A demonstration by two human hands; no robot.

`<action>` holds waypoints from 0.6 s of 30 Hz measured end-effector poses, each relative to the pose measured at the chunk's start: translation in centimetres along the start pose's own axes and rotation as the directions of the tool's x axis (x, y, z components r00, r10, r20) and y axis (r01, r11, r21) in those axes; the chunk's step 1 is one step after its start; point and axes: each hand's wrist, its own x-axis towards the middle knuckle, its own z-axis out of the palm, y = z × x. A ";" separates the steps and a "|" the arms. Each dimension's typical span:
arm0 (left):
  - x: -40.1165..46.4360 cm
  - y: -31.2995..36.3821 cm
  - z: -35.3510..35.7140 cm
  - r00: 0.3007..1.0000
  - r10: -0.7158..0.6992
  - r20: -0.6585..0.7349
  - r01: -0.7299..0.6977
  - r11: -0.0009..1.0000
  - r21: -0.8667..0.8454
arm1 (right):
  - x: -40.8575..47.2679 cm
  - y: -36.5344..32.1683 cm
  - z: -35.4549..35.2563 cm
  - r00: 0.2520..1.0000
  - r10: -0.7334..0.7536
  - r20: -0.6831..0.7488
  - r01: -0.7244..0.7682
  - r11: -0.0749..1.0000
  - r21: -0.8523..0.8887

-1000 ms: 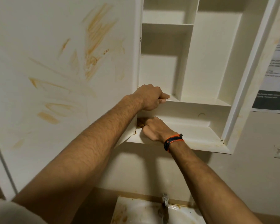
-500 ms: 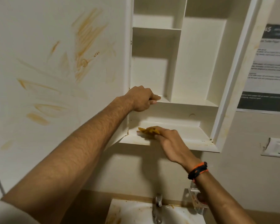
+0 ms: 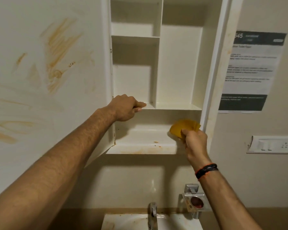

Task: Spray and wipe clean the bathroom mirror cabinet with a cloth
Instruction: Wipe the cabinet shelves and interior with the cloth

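The white mirror cabinet (image 3: 176, 63) stands open with bare shelves. Its door (image 3: 48, 63) swings out to the left, the inner face smeared with orange-brown streaks. My left hand (image 3: 125, 107) grips the front edge of the middle shelf at its left end. My right hand (image 3: 194, 141) pinches a yellow cloth (image 3: 183, 128) at the right end of the bottom shelf (image 3: 140, 145), near the cabinet's right wall. The bottom shelf carries brownish stains and a few small crumbs along its front.
A printed notice (image 3: 251, 72) hangs on the wall right of the cabinet, with a switch plate (image 3: 271, 145) below it. Beneath the cabinet are a washbasin (image 3: 126, 221), a tap (image 3: 152, 213) and a metal wall holder (image 3: 194, 202).
My right hand has swept the yellow cloth from the left end of the bottom shelf to its right end. The left hand keeps its grip on the middle shelf.
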 end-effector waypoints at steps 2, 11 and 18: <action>0.0 0.0 0.0 1.000 0.006 -0.001 -0.006 1.000 0.014 | 0.6 0.0 0.4 0.973 -0.175 -0.152 0.139 0.966 -0.218; 0.1 -0.3 0.2 1.000 0.013 -0.009 -0.013 1.000 0.023 | 3.2 0.8 5.0 0.878 -0.469 -0.093 0.337 0.746 -0.575; 0.0 -0.2 0.1 1.000 0.015 -0.009 -0.015 1.000 0.011 | 2.4 2.8 7.1 0.833 -0.545 0.093 0.453 0.576 -0.680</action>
